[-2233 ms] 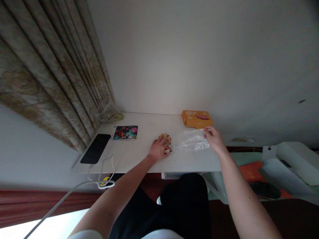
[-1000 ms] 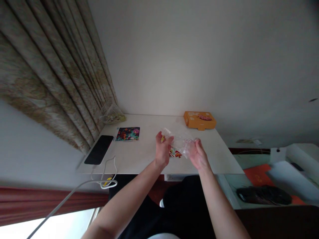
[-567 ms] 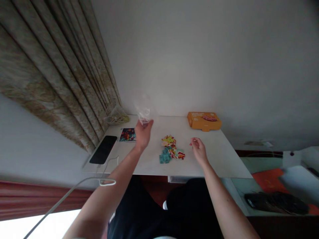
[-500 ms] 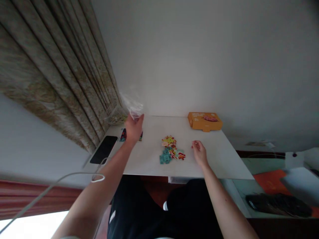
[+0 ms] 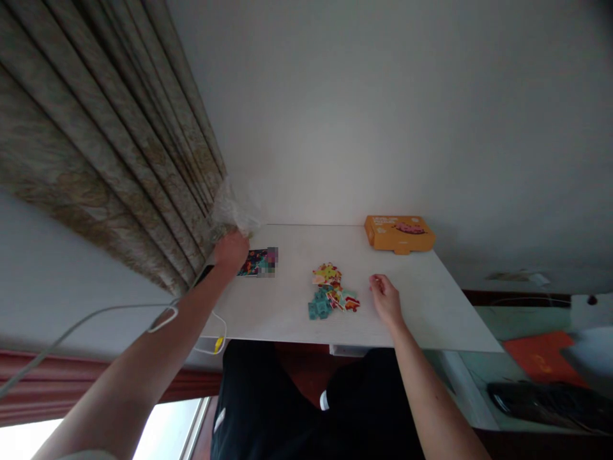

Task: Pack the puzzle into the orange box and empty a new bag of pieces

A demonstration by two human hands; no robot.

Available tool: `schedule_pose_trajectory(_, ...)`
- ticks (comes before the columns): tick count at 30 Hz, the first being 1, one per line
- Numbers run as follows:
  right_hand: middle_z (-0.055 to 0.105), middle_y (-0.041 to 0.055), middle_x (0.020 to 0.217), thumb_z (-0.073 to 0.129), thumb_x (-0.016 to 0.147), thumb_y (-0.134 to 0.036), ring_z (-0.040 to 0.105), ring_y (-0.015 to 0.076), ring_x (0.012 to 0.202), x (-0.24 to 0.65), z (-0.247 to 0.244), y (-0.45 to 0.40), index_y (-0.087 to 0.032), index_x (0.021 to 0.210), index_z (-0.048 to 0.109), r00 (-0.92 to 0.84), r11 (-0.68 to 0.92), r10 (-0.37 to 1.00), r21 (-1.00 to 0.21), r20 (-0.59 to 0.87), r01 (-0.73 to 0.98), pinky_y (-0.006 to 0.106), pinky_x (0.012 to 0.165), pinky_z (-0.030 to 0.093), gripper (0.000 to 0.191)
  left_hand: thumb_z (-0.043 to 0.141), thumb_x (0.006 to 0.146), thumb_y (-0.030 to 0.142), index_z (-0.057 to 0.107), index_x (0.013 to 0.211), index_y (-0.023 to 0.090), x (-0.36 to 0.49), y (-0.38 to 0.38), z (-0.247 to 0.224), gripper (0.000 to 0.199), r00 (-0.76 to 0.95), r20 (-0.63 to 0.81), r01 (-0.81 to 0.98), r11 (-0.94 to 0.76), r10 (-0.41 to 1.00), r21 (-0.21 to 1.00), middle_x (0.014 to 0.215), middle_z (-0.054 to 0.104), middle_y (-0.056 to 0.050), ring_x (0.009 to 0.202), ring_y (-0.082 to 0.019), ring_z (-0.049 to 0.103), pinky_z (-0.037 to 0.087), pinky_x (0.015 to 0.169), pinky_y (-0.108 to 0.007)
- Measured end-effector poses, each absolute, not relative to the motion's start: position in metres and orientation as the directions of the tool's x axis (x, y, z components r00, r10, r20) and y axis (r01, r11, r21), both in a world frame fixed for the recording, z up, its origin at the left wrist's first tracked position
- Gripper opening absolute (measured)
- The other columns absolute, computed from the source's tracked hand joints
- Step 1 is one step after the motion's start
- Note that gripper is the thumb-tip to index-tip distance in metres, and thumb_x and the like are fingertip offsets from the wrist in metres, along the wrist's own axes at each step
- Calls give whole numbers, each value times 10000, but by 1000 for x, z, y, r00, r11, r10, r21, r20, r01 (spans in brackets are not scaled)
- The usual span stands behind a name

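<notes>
My left hand (image 5: 231,250) is at the table's far left corner by the curtain, its fingers closed on a clear plastic bag (image 5: 234,207). The crumpled film stands up above the knuckles; the fingertips are hidden. A colourful printed card (image 5: 253,262) lies just right of this hand. On the table's right half rests my right hand (image 5: 385,299), fingers curled in, with nothing visible in them. To its left lie jigsaw puzzle pieces in a loose heap: yellow pieces (image 5: 327,275) at the back, teal pieces (image 5: 320,305) in front, red and white pieces (image 5: 343,299) beside them.
An orange puzzle box (image 5: 400,234) stands at the back right of the white table (image 5: 278,313). A dark phone (image 5: 205,275) is mostly hidden under my left arm. A white cable (image 5: 96,316) crosses that forearm. Right of the table, a lower glass shelf holds a red packet (image 5: 541,358).
My left hand has moved left and lower with the plastic bag, towards the corner, uncovering the printed card. My right hand stays in place beside the puzzle pieces.
</notes>
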State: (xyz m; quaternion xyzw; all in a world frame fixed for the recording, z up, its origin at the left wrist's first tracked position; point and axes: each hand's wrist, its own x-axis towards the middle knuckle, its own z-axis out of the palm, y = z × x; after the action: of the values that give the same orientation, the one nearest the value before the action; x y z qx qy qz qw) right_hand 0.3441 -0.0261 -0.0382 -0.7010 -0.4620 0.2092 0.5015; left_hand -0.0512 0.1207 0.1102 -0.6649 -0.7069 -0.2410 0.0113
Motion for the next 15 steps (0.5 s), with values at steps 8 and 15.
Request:
schedule_pose_trajectory(8, 667, 50, 709, 481, 811, -889, 625, 243, 684, 344, -36, -28, -231, 924, 647, 483, -70, 861, -901, 162, 428, 342, 663, 464, 689, 543, 914, 166, 645, 949, 173, -2, 91, 95, 108, 34, 337, 973, -108, 941, 204, 912, 677, -94, 871, -264, 682, 481, 744, -325)
schedule_pose_trajectory(15, 660, 46, 695, 473, 814, -887, 620, 244, 665, 344, -37, -27, -230, 936, 652, 481, -64, 858, -892, 180, 448, 350, 672, 460, 692, 476, 905, 145, 636, 879, 175, -34, 112, 71, 164, -404, 411, 836, 148, 817, 528, 811, 661, -83, 828, -252, 660, 478, 759, -324)
